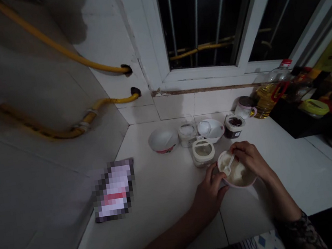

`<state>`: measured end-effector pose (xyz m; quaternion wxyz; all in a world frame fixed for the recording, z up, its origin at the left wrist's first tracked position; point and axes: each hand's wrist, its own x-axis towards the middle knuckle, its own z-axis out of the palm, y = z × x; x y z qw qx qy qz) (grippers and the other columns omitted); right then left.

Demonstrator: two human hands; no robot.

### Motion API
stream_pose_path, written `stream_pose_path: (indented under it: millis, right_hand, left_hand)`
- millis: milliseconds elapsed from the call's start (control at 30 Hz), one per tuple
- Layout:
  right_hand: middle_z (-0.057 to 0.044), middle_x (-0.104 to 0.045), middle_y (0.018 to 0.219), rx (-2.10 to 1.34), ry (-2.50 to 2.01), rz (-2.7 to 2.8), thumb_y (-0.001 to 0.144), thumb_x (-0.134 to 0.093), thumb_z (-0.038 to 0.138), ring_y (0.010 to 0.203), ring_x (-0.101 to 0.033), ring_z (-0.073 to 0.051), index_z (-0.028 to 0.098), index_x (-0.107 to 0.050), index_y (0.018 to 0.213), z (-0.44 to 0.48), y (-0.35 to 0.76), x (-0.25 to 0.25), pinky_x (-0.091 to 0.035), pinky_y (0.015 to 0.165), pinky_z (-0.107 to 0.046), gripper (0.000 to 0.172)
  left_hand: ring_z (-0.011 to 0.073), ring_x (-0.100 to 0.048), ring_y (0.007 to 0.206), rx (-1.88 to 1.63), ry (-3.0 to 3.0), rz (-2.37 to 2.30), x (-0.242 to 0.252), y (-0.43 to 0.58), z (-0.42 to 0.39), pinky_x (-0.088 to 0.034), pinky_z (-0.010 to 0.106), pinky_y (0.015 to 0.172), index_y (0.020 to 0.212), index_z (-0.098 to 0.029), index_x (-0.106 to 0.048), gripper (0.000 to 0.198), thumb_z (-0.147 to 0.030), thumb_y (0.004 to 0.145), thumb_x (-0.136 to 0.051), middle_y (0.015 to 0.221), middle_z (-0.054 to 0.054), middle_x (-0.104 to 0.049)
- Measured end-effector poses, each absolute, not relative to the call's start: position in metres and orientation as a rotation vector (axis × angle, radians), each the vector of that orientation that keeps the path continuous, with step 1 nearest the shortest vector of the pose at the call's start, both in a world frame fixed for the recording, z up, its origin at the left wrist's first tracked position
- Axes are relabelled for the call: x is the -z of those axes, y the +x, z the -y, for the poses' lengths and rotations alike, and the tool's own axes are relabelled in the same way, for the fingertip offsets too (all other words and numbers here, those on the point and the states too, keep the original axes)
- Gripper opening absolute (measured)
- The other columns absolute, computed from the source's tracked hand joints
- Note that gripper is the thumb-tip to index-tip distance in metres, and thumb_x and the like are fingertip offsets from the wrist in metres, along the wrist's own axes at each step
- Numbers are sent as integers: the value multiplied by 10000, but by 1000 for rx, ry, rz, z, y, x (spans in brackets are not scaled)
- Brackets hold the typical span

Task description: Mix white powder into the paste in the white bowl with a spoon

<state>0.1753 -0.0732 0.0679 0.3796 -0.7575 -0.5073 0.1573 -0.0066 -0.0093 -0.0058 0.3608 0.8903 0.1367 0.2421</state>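
While the left hand (208,190) is curling closed around the near rim of a white bowl (239,183), the right hand (250,160) is cupping its far rim just beside a white spoon (229,165), with the bowl resting on a white countertop (163,191) near a lidded jar (203,153)

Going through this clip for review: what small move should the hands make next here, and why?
Probably one slow pass of the white spoon through the pale contents of the bowl. The right hand is at the spoon's handle with its head down in the bowl, and the left hand already steadies the rim.
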Motion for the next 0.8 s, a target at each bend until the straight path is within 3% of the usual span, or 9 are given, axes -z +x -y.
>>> stream_pose_path:
  millis: [167,367,800]
  right_hand:
    - [28,-533,478,-611,-1771,898,667,-492,261,500,-470,-141,188,-595,662,74,191,-66,-341,546,-268,126]
    - [14,-541,454,-591,-1647,720,582,-541,269,469,-479,-144,184,-614,602,75,203,-71,-382,588,-295,113]
    - [13,-561,440,-673,-1507,542,545,-611,249,478,-494,-133,166,-641,596,68,197,-66,-370,567,-271,102]
  left_hand:
    - [249,-556,1126,-640,2295,-324,6,-7,9,-521,382,871,1076,-209,-498,235,-143,855,-545,1363,136,-368]
    - [266,-529,1165,-653,2296,-319,4,-7,8,-514,383,884,1068,-202,-507,242,-116,844,-537,1355,142,-377]
    - [246,-560,1116,-654,2290,-310,4,-7,8,-522,371,866,1061,-218,-487,225,-132,858,-531,1351,132,-372]
